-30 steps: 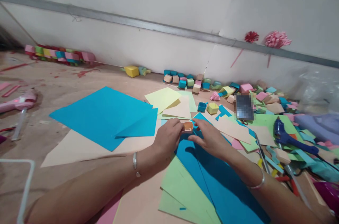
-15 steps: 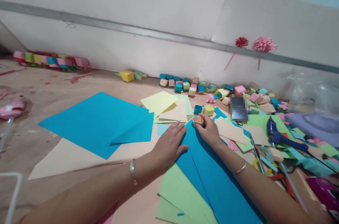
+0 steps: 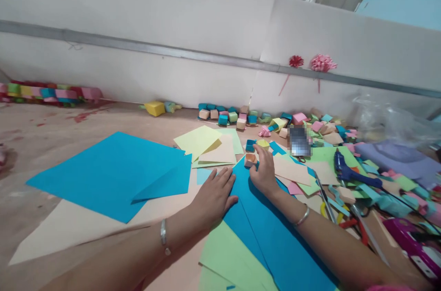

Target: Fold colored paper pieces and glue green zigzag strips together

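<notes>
Peach box [image 3: 250, 160] has moved from between both hands to just beside the right hand [image 3: 266, 169], fingers curled apart. Left hand [image 3: 216, 193] lies flat, fingers slightly spread. Light touch suits paper walls imo.

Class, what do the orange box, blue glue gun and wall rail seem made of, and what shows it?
Orange box: matte paper or card; thin, flat walls.
Glue gun: probably hard plastic, slightly shiny; smooth, moulded-looking body.
Wall rail: perhaps metal, dull grey; long, straight edges.
</notes>
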`<state>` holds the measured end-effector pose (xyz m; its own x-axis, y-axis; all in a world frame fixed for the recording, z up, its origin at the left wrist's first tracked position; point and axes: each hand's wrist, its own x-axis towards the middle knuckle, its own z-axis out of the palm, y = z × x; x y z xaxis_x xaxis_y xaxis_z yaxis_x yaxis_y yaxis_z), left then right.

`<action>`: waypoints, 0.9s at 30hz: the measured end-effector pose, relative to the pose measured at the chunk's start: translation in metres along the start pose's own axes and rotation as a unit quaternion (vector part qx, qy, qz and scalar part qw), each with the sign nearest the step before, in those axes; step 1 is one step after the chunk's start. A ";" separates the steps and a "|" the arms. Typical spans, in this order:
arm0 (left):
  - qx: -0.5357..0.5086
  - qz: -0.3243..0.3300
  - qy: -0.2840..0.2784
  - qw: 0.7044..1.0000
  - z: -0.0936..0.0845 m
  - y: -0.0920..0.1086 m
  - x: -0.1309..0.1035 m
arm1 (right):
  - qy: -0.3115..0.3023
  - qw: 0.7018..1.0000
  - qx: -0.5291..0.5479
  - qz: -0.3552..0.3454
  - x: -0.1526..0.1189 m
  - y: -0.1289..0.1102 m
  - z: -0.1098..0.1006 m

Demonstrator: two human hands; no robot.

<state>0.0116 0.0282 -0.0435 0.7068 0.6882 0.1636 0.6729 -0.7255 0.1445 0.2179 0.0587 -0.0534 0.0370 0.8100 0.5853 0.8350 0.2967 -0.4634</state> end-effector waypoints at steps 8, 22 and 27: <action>0.009 0.033 0.066 0.997 0.017 -0.014 0.002 | -0.025 0.984 -0.041 -0.171 -0.002 -0.019 -0.011; 0.048 0.036 0.018 0.998 -0.004 0.001 0.009 | -0.152 0.928 -0.205 -0.271 0.010 -0.013 -0.075; 0.020 0.028 0.008 0.999 0.001 -0.003 0.011 | -0.150 0.936 -0.310 -0.071 0.014 0.049 -0.174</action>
<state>0.0176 0.0377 -0.0435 0.7405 0.6457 0.1863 0.6405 -0.7620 0.0952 0.3546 -0.0033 0.0475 -0.1771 0.9174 0.3564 0.9813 0.1370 0.1350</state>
